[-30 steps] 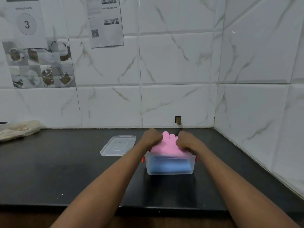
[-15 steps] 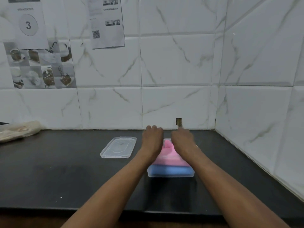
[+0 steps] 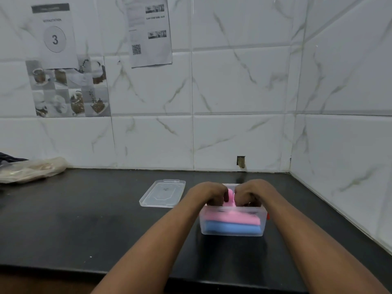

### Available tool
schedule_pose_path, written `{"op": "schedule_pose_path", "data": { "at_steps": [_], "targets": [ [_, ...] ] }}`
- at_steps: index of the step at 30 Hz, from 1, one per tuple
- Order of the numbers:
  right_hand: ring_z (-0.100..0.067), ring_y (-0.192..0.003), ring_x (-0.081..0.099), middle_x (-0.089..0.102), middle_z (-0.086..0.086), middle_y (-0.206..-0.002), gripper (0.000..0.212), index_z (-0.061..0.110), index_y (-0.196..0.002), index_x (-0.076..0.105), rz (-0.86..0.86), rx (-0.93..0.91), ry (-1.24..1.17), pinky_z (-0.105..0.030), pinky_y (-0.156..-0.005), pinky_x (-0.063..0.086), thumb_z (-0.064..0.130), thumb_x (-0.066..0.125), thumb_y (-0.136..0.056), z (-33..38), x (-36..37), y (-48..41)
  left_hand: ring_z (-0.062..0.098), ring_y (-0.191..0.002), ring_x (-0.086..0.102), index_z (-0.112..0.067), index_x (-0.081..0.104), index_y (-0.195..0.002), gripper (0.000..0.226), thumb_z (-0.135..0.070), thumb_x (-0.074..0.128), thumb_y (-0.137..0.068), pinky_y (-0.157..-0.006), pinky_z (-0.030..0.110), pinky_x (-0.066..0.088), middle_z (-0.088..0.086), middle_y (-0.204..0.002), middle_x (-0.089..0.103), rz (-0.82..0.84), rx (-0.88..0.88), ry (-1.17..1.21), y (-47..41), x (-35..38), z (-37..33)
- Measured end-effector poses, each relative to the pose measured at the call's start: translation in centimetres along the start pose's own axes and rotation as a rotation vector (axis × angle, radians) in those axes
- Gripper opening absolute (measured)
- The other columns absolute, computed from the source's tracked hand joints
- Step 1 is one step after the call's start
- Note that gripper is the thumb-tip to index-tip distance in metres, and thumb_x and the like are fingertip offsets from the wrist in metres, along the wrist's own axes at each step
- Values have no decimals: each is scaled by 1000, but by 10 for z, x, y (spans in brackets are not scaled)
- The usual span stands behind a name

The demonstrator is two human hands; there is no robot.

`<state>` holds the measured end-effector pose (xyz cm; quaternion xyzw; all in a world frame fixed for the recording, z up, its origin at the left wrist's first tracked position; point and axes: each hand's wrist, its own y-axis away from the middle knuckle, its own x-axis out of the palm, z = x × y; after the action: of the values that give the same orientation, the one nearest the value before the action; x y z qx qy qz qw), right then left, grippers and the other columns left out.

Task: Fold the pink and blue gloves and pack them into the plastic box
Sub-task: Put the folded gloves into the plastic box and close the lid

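- The box [image 3: 233, 222] stands on the dark worktop [image 3: 84, 225], near the corner of the tiled wall; its lid [image 3: 163, 193] lies flat just to its left, apart from it.
- Inside, the blue gloves [image 3: 233, 228] lie folded at the bottom and the pink gloves [image 3: 231, 216] lie on top of them, both seen through the clear front wall.
- Both folded stacks run long-ways left to right, along the box's long side. One pink glove-finger pokes up above the rim at the back, pointing towards the wall.
- The left hand [image 3: 209, 193] and right hand [image 3: 253, 192] sit over the back of the box, fingers curled down and pressed onto the pink gloves on either side of that upright tip.
- The gloves look soft, light and springy; I judge they will bulge back up unless pressed flat, so the stray tip wants tucking under.
- The box looks light and thin-walled, and may slide on the smooth worktop if pushed sideways; pressing straight down seems safer.
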<state>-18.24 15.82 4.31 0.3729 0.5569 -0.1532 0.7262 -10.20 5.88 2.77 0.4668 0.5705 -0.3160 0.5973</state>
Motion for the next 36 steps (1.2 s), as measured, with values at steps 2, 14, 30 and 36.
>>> {"op": "schedule_pose_path", "data": {
  "at_steps": [2, 14, 30, 36],
  "targets": [
    [-19, -83, 55, 59, -5, -101, 42, 16, -129, 54, -33, 7, 28, -31, -74, 46, 31, 51, -89, 6, 5, 0, 30, -96, 61, -19, 58, -131, 45, -2, 53, -89, -75, 31, 48, 12, -125, 61, -16, -2, 7, -2, -2, -1],
    [-26, -74, 60, 67, -9, -90, 12, 11, -81, 56, -934, -76, -191, -28, -57, 39, 12, 47, -89, -13, 22, 13, 17, -96, 52, -22, 62, -102, 32, 0, 49, -83, -89, 28, 39, -2, -105, 57, -621, -359, 211, 35, 78, 160],
    [-29, -96, 60, 57, -17, -119, 30, 1, -115, 58, -1141, 123, -622, -28, -78, 40, -3, 58, -85, -98, 100, 15, 28, -101, 50, -7, 54, -111, 27, -7, 57, -84, -79, 40, 48, 9, -113, 52, -773, -104, -177, 57, 83, 142],
    [-24, -92, 57, 58, -19, -118, 34, -2, -117, 58, -1311, 36, -758, -25, -78, 39, -9, 54, -84, -93, 97, 20, 31, -90, 65, -2, 56, -125, 54, 22, 46, -78, -75, 40, 55, 15, -113, 48, -1300, -65, 297, 77, 11, 119]
  ]
}}
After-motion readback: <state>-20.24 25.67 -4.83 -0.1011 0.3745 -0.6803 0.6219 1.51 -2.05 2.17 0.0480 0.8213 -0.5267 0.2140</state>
